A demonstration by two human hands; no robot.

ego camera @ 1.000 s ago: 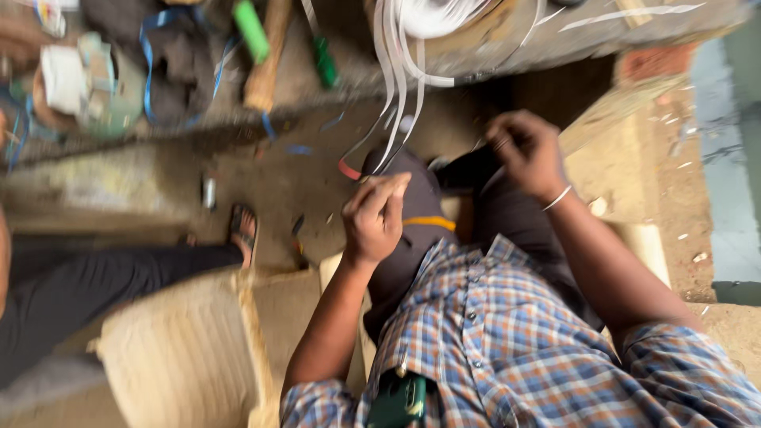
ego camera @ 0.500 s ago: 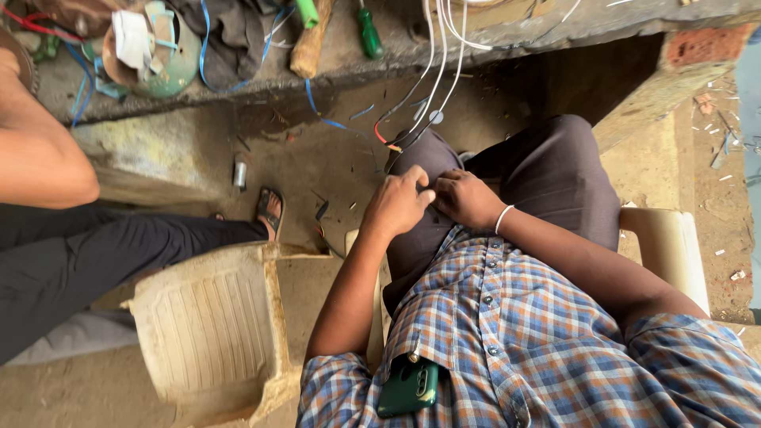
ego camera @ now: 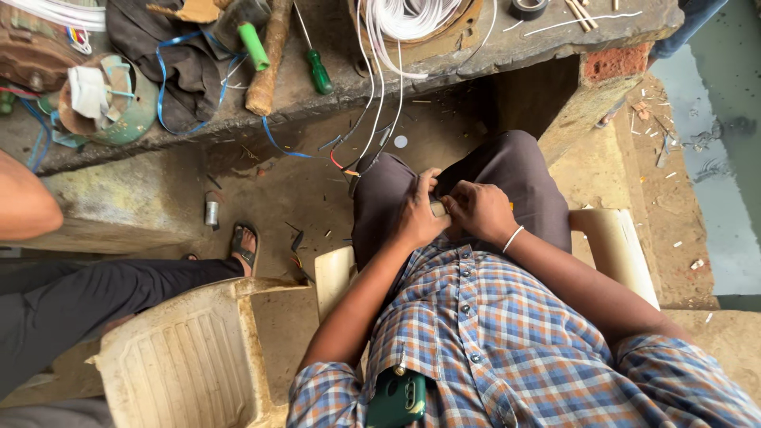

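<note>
Head view, our lap and the stone counter (ego camera: 507, 55) ahead of our knees.

Item: our left hand (ego camera: 418, 212), resting on the lap, its grip closed on one end of a small pale piece (ego camera: 437, 208) held between both hands. What the piece is we cannot tell; most of it is hidden by the fingers.

Item: our right hand (ego camera: 479, 210), touching the left, its grip closed around the other end of the same piece. A light bangle (ego camera: 513, 238) sits on that wrist.

Item: white wires (ego camera: 379, 95), hanging from a coil on the counter down to our left knee, with a few thin dark and red strands beside them.

Item: green-handled screwdriver (ego camera: 319, 70), lying on the counter left of the coil. A second green handle (ego camera: 254, 45) lies further left, just beside a wooden handle (ego camera: 268, 63).

Item: dark cloth (ego camera: 166, 47) with a blue strap across it, left part of the counter.

Item: roll of black tape (ego camera: 528, 8), far edge of the counter.

Item: green phone (ego camera: 396, 399), in the pocket of our checked shirt (ego camera: 507, 349).

Item: pale plastic chair (ego camera: 186, 361), beside our own seat.

Item: another person's dark-trousered leg (ego camera: 95, 289) and sandalled foot (ego camera: 245, 245), on the floor at the left.
</note>
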